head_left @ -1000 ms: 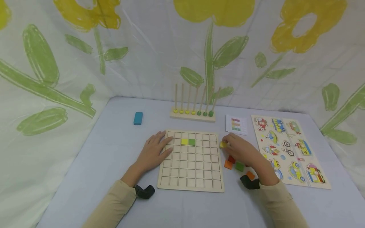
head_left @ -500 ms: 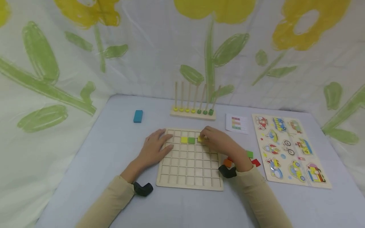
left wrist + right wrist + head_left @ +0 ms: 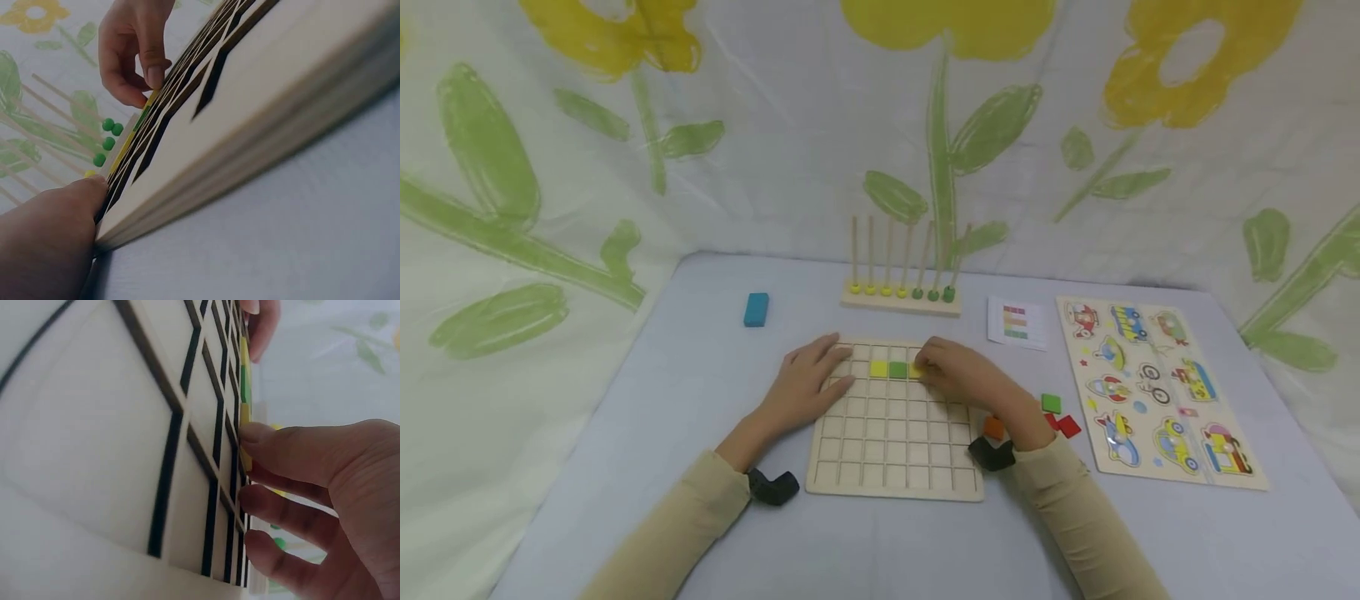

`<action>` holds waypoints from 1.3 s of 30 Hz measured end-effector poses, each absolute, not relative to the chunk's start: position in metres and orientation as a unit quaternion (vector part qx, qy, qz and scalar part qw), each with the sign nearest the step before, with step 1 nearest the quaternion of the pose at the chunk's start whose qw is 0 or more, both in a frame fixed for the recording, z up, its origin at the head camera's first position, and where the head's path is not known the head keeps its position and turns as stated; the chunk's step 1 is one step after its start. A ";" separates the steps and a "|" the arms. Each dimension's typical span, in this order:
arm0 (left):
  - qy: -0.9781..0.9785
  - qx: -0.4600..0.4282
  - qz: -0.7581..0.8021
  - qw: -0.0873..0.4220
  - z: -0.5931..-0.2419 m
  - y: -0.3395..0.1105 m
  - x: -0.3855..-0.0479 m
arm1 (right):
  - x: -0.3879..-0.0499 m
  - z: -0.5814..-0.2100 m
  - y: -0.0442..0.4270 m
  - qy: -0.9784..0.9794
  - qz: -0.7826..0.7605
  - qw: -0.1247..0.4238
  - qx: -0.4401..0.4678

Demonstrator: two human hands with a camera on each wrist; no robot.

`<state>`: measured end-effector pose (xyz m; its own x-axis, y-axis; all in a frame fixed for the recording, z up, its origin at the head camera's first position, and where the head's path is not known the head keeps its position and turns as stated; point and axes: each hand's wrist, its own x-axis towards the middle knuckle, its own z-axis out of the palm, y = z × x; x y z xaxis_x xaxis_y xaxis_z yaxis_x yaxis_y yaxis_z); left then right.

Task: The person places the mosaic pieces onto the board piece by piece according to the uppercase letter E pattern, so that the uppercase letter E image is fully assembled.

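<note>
A wooden grid board lies on the table, with a yellow tile and a green tile side by side in its second row. Just right of the green one, my right hand pinches another yellow tile at the board. In the right wrist view the thumb of the right hand presses that yellow tile. My left hand rests with spread fingers on the board's upper left edge.
Orange, green and red tiles lie right of the board. Behind stand a pegged bead rack and a printed card. A picture puzzle lies at right, a blue block at back left.
My right hand has carried the yellow tile leftward from beside the board to next to the green tile. The left hand has stayed on the board's edge.
</note>
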<state>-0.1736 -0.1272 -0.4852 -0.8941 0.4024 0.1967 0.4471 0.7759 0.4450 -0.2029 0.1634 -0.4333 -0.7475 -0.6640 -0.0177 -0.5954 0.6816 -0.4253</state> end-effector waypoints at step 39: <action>-0.941 -0.227 -0.244 0.051 -0.486 -0.124 -0.173 | -0.159 -0.395 0.283 0.955 -0.115 0.213 -0.169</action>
<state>-0.1728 -0.1245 -0.4861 -0.8914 0.4030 0.2073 0.4529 0.7775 0.4363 -0.1593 0.2827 -0.3945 -0.8526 -0.3712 -0.3679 -0.2729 0.9165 -0.2923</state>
